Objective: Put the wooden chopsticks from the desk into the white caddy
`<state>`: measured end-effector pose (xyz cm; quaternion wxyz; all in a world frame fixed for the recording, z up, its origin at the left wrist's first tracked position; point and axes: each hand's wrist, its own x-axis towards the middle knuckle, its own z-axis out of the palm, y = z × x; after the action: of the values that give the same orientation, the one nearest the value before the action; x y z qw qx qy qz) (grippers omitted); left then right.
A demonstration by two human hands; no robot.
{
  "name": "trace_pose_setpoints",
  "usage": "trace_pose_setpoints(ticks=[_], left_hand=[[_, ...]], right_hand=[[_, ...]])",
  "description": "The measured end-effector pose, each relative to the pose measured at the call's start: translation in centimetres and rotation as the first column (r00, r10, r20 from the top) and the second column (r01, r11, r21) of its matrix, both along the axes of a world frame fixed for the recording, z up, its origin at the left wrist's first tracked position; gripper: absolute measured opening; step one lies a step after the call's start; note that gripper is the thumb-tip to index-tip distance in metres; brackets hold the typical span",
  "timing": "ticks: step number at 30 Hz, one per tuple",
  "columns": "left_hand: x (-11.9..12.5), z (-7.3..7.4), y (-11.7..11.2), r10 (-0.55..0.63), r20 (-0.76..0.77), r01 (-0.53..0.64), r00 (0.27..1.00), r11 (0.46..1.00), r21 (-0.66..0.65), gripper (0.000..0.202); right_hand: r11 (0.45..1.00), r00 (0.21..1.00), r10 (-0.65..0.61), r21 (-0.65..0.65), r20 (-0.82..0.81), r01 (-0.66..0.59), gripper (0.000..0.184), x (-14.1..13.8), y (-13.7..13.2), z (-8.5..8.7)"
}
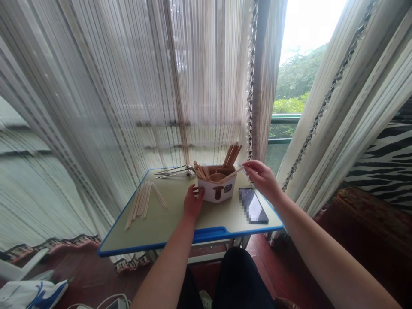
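Note:
My left hand (193,202) rests its fingertips against the front left of a white paper holder (217,192) with a brown print. Wooden chopsticks (232,155) stand and lean in that holder, around a small round wooden piece (218,177). My right hand (262,179) pinches the end of a wooden chopstick (233,173) that slants out of the holder. Several loose chopsticks (141,199) lie fanned out to the left of my left hand.
The pale table (161,231) has a blue rim. Metal spoons (175,172) lie at its back left, and a smartphone (253,206) lies face up at the right. Sheer string curtains (128,86) hang behind it, beside a window (305,64).

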<state>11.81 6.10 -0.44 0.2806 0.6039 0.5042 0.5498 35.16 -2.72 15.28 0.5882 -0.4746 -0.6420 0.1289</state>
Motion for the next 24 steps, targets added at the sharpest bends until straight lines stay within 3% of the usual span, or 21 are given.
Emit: trace_pose_setpoints(ticks=[3,7,12,14,15,17,20,24], left_hand=[[0.0,-0.1,0.1,0.016,-0.01,-0.016,1.0,1.0,0.007,0.049],[0.0,-0.3,0.3,0.024,-0.027,-0.024,0.999,1.0,0.012,0.047],[0.0,-0.3,0.3,0.02,-0.029,-0.019,0.999,1.0,0.014,0.047],[-0.1,-0.3,0.3,0.019,-0.023,-0.018,1.0,1.0,0.014,0.048],[-0.1,-0.4,0.4,0.021,-0.016,-0.02,1.0,1.0,0.014,0.049],[-0.1,-0.6,0.6,0.018,0.006,-0.018,1.0,1.0,0.015,0.047],[-0.3,-1.1,1.0,0.028,0.072,-0.03,0.997,0.999,0.028,0.04],[-0.8,-1.2,1.7,0.056,0.253,-0.036,0.966,0.996,-0.084,0.05]], right_hand=[[1.0,0.999,0.003,0.01,-0.039,-0.003,0.024,0.5,0.1,-1.4],[0.996,0.954,-0.06,0.041,-0.292,0.075,0.021,1.8,-0.3,-3.0],[0.905,0.746,-0.224,0.151,-0.627,0.398,0.022,3.1,-2.1,-5.2],[0.877,0.684,-0.278,0.111,-0.675,0.467,0.024,2.3,-3.4,-7.1],[0.892,0.675,-0.295,0.059,-0.676,0.449,0.021,1.5,-4.1,-8.3],[0.935,0.703,-0.317,-0.086,-0.637,0.344,0.017,-0.5,-5.3,-10.9],[0.944,0.744,-0.33,-0.224,-0.581,0.245,0.023,-2.9,-6.3,-14.1],[0.927,0.91,-0.276,-0.335,-0.308,0.168,0.032,-3.7,-5.9,-15.6]])
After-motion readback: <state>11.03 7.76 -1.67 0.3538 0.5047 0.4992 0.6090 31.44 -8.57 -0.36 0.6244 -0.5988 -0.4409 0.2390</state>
